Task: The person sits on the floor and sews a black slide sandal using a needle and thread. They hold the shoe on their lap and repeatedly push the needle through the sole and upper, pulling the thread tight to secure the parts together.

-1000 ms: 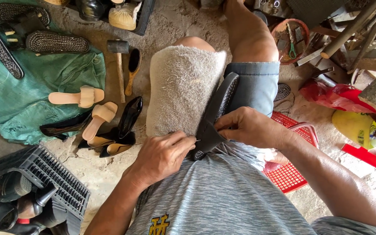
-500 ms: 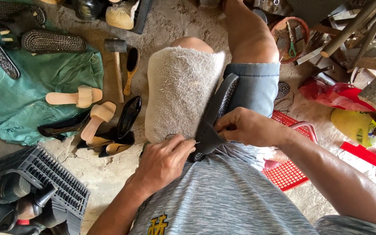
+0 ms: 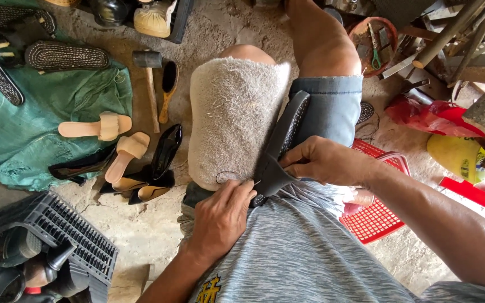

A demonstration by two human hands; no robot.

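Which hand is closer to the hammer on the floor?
Left. The left hand sits on the hammer's side of the lap; the right hand is farther across, holding the black shoe.

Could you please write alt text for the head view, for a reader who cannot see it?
Seen from above, a seated person's left hand and right hand hold a black shoe sole between the knees, beside a pale towel on one thigh. Sandals, a hammer and a brush lie on the floor.

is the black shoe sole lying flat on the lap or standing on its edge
On its edge. The black sole stands wedged between the towel-covered thigh and the other leg, its stitched rim facing up, gripped by the left hand and right hand.
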